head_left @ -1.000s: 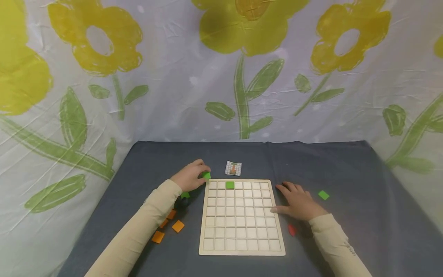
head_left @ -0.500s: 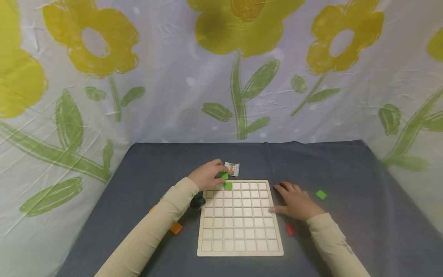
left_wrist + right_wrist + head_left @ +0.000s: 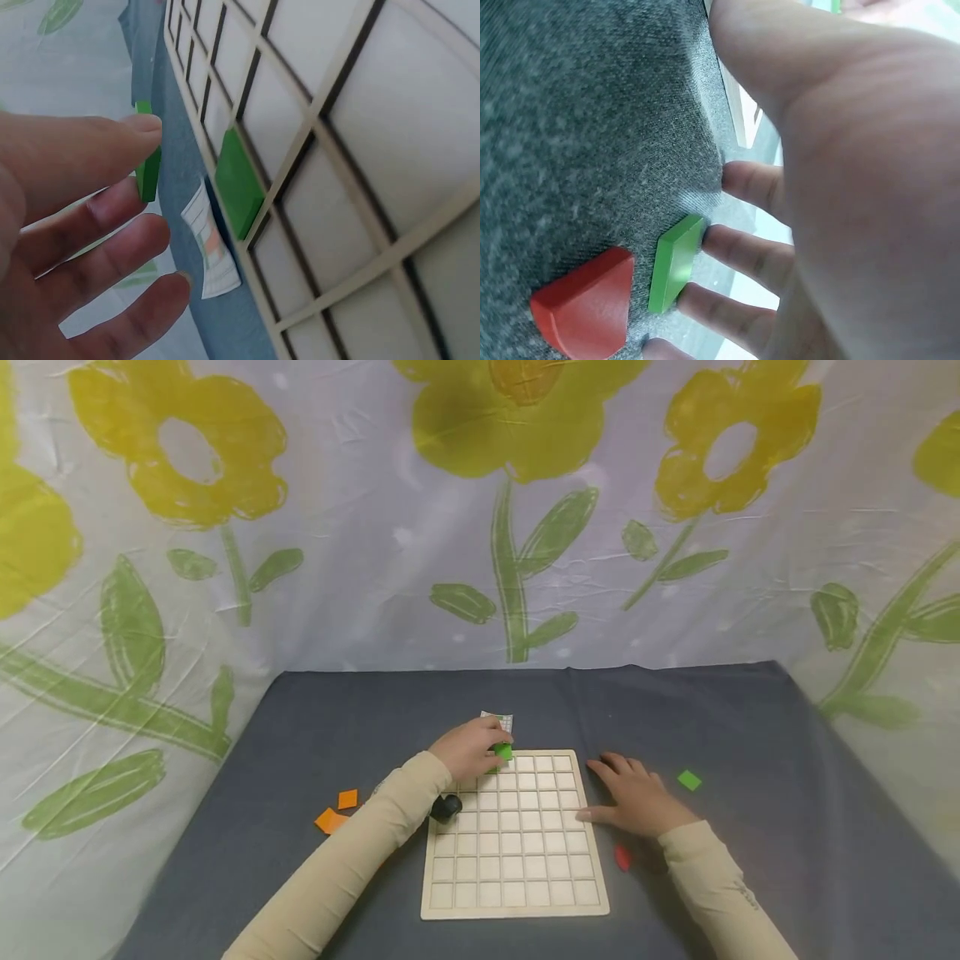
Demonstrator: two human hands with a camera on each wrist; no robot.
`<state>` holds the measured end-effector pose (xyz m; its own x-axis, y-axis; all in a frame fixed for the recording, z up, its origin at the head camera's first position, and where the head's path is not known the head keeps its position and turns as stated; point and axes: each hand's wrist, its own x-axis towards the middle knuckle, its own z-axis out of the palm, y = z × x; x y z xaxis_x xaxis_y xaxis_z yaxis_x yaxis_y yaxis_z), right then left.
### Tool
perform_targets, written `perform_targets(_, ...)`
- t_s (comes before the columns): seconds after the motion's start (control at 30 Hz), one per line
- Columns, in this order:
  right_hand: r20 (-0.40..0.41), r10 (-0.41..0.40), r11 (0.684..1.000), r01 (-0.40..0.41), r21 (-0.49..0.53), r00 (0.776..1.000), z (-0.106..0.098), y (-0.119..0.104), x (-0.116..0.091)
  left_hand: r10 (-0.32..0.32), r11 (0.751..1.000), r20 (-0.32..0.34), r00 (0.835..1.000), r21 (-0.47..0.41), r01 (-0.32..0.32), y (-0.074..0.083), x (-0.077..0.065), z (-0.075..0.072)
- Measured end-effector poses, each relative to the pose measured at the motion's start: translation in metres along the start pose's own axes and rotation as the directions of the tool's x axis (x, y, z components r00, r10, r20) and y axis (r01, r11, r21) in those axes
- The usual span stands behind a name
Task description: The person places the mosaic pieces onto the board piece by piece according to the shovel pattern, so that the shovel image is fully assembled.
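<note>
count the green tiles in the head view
3: one tile pinched by the left hand, another tile on the board, a third tile on the cloth beside the right hand. Hands may hide more.

Pale backdrop (image 3: 352, 577) right across the rear, creased all over, and it wraps round both sides too! Big yellow flowers (image 3: 525, 439) line the top, green stems (image 3: 512, 585) dropping below, broad leaves (image 3: 558, 531) fanning off them. Up against its foot, a dark blue-grey cloth (image 3: 750, 718), back edge rippling slightly, and soft light brushing a faint sheen over those creases.
</note>
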<state>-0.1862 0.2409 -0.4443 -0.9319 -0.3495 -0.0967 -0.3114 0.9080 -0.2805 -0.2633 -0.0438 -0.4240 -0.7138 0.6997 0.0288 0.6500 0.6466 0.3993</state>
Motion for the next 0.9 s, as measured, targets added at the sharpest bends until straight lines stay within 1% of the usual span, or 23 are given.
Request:
perform_targets(0.17, 0.007, 0.007, 1.0, -0.007, 0.001, 1.0, 0.001, 0.001, 0.0, 0.007, 1.0, 0.008, 1.0, 0.004, -0.007, 0.0, 0.0, 0.007)
perform_targets(0.4, -0.006, -0.003, 1.0, 0.003, 0.003, 1.0, 0.002, 0.002, 0.0, -0.002, 1.0, 0.05, 0.999, 0.007, 0.001, -0.002, 0.001, 0.012)
perform_targets(0.5, -0.005, -0.001, 1.0, 0.001, -0.001, 1.0, 0.001, 0.001, 0.0, 0.001, 1.0, 0.05, 0.999, 0.009, -0.002, -0.003, 0.002, 0.013)
perform_targets(0.73, 0.009, 0.008, 1.0, -0.008, -0.005, 1.0, 0.0, 0.0, 0.001, 0.008, 1.0, 0.021, 1.0, 0.015, -0.008, -0.007, 0.004, 0.018)
perform_targets(0.9, 0.004, 0.006, 1.0, -0.006, 0.002, 1.0, 0.001, 0.003, 0.002, -0.001, 1.0, 0.026, 1.0, 0.015, 0.0, -0.008, 0.007, 0.019)
